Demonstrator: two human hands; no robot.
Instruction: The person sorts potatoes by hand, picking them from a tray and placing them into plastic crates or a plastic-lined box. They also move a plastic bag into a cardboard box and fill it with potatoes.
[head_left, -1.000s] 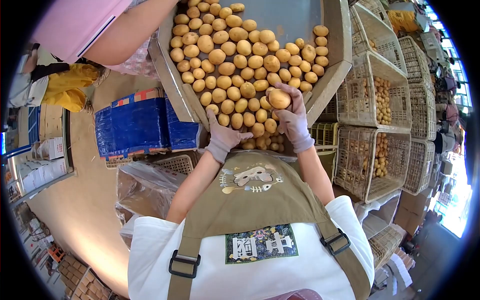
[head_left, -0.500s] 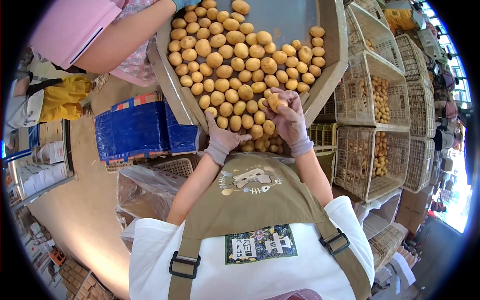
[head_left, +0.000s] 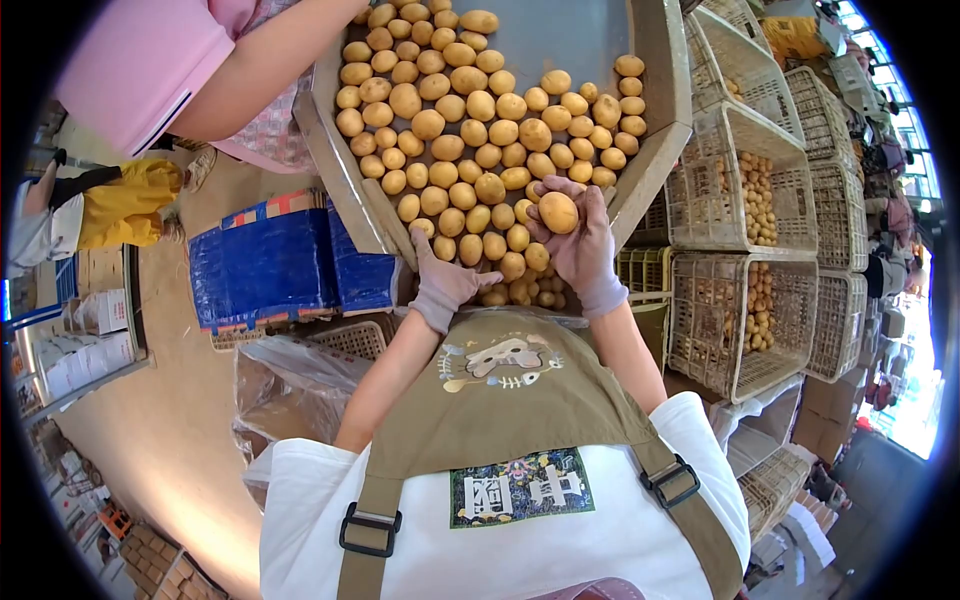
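Note:
Many yellow-brown potatoes (head_left: 447, 147) lie spread over a grey sorting tray (head_left: 575, 40) that narrows toward me. My right hand (head_left: 583, 240), in a pale lilac glove, holds one round potato (head_left: 558, 212) in its upturned fingers above the tray's near end. My left hand (head_left: 446, 278), gloved the same way, rests at the near left of the tray mouth with thumb and fingers apart, beside the lowest potatoes. More potatoes (head_left: 522, 291) sit below the lip, between my hands and my apron.
A co-worker's arm (head_left: 270, 75) reaches over the tray's left side. Plastic crates (head_left: 745, 250), some with potatoes, are stacked on the right. Blue-wrapped boxes (head_left: 265, 262) and a plastic-lined box (head_left: 290, 385) stand on the left. Another person in yellow trousers (head_left: 125, 203) is farther left.
My right hand has turned the potato so that more of it faces up. The co-worker's gloved hand has moved out of view at the top. My left hand is unchanged.

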